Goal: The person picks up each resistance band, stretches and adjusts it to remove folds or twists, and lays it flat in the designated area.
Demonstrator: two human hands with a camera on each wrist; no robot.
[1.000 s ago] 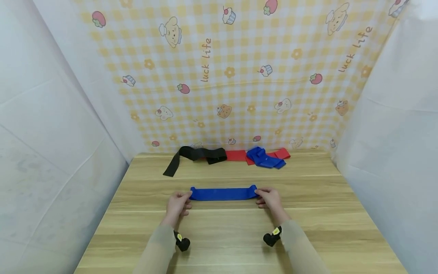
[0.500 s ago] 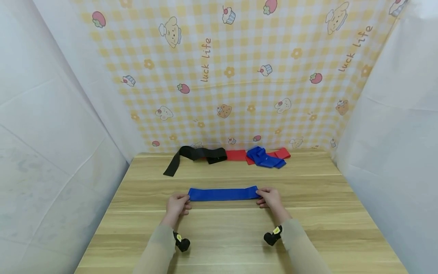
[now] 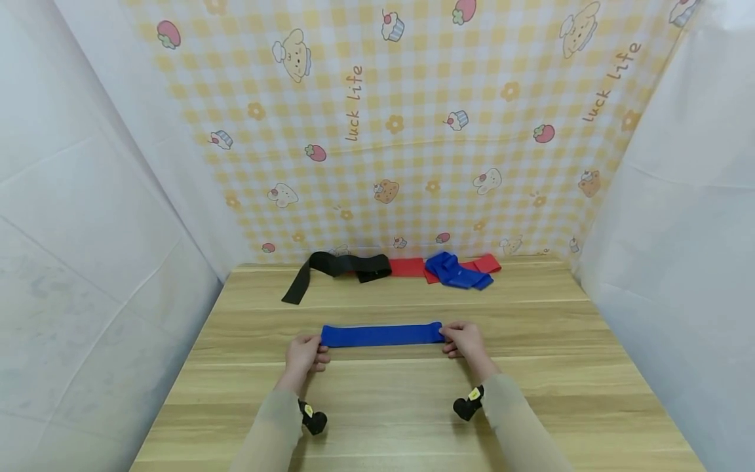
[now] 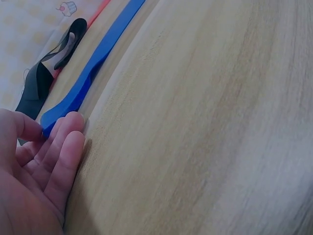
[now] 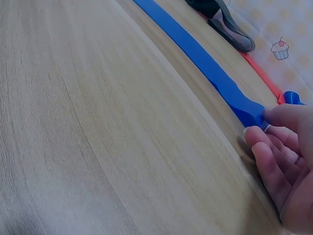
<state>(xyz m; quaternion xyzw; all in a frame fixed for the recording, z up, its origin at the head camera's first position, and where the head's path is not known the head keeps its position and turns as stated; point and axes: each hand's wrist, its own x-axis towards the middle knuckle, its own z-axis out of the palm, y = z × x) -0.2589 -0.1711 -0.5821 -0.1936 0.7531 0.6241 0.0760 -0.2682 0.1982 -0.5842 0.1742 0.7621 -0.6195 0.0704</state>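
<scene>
In the head view, the words "luck life" can be read twice on the yellow-checked cloth (image 3: 394, 154) at the back, in brown lower-case letters. One printing runs almost vertically in the upper middle of the frame; the other slants at the upper right. Small yellow labels sit on the black wrist devices, the left one (image 3: 313, 419) and the right one (image 3: 468, 406) at the bottom of the frame; their marks are too small to read.
</scene>
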